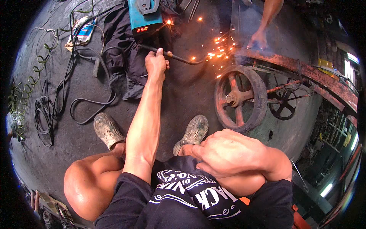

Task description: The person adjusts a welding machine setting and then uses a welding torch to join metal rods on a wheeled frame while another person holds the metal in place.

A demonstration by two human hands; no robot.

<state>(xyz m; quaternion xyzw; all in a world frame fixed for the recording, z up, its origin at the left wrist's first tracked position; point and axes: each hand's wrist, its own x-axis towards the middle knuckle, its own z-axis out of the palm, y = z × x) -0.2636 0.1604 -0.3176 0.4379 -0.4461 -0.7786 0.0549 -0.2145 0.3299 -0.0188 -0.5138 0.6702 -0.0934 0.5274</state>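
My left hand, at the end of an outstretched arm, is closed around a black cable with a brass-coloured section beside the fingers. The cable's dark end sticks out left of the hand. Just above stands a blue box-shaped machine with a glowing red display. To the right, the cable curves toward a burst of orange sparks. My right hand lies over my right knee, its visible fingers stretched out and holding nothing; some fingers are hidden.
Another person's hand is amid smoke at a rusty red metal frame with spoked wheels. Black cables and a coiled green hose lie on the left floor. Dark cloth spreads below the machine, near a crumpled bag.
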